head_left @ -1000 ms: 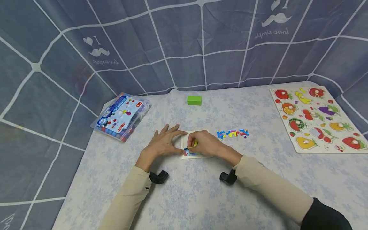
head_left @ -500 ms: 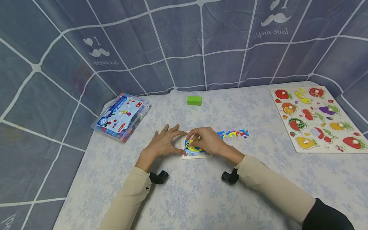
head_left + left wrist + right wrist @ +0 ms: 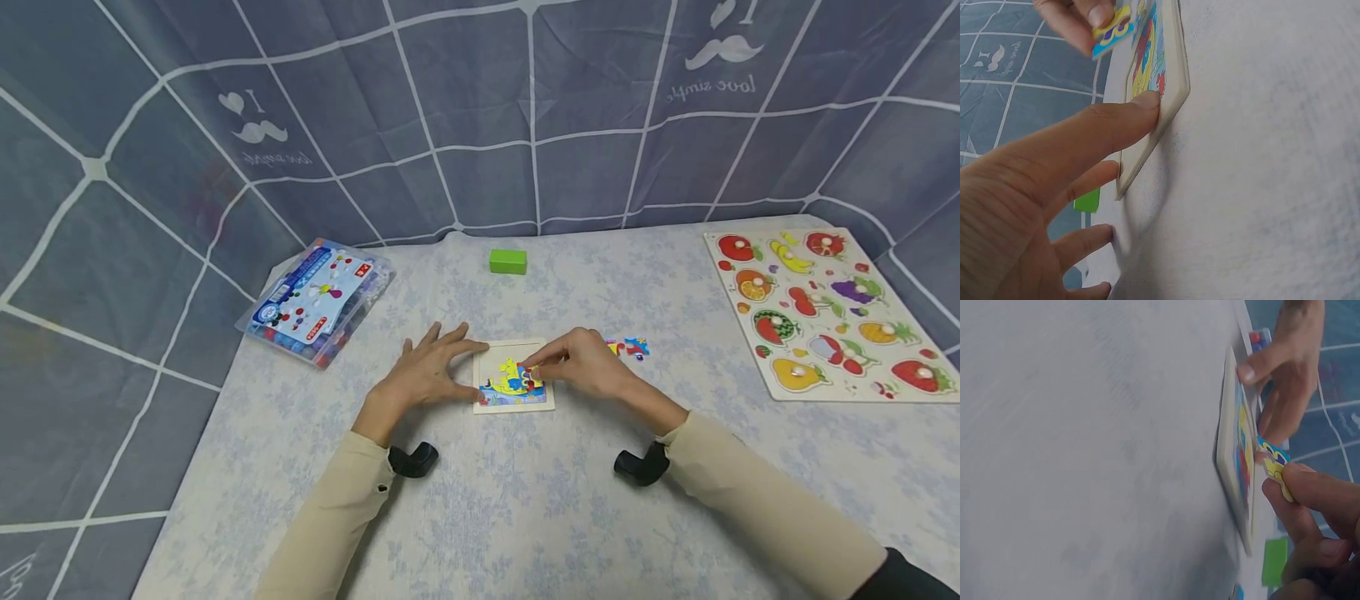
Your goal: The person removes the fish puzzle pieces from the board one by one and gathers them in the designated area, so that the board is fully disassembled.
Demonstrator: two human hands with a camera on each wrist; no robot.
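Observation:
A small wooden jigsaw tray (image 3: pixel 513 408) lies on the table, its lower part filled with a yellow and blue picture. My left hand (image 3: pixel 423 375) rests at its left side, fingers spread; the thumb (image 3: pixel 1125 119) presses on the frame and the forefinger touches the edge further back. Between right thumb and forefinger, my right hand (image 3: pixel 588 362) pinches a yellow and blue puzzle piece (image 3: pixel 1275 462), tilted above the tray's right part. Beyond that hand, loose puzzle pieces (image 3: pixel 636 347) lie on the table, partly hidden by it.
A green block (image 3: pixel 507 262) stands behind the tray. To the left is a clear plastic case (image 3: pixel 318 304) with a printed card and coloured parts. A fruit peg board (image 3: pixel 832 312) lies at the right. A grey checked curtain (image 3: pixel 480 117) hangs behind the table (image 3: pixel 480 517).
My right hand has moved right across the tray, with the yellow and blue puzzle piece in its fingertips, uncovering the picture and covering some loose pieces. The left hand has stayed in place.

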